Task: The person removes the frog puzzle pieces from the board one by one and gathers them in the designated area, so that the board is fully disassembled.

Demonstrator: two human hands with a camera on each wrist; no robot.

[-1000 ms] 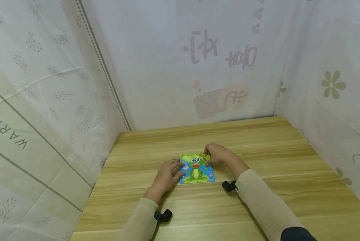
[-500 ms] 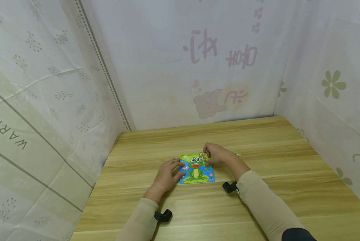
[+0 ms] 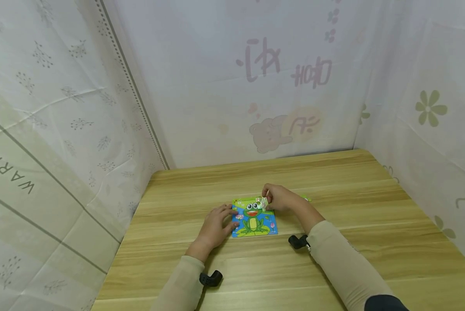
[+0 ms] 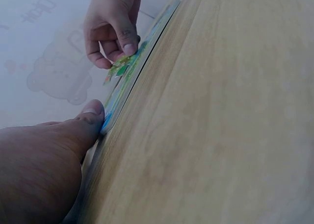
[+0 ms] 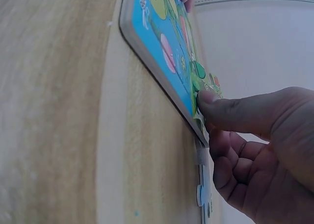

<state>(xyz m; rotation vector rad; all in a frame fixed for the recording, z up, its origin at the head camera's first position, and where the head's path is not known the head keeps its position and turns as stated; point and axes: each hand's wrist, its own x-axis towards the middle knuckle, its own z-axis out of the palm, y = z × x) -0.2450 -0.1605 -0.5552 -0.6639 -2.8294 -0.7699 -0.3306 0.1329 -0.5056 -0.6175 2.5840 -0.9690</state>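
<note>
One table (image 3: 255,268): left hand (image 3: 213,225), fingers relaxed, touches one puzzle (image 3: 253,223); right hand (image 3: 282,199) pinches apparently one piece (image 3: 261,204).

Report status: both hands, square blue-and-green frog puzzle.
Left hand touching left edge of frog puzzle. Right hand pinching flat, mostly green puzzle piece, tilted at far-right corner. No obstruction visible.

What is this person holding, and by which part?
The right hand pinches a puzzle piece by its edge; the left hand touches the frog puzzle.
</note>
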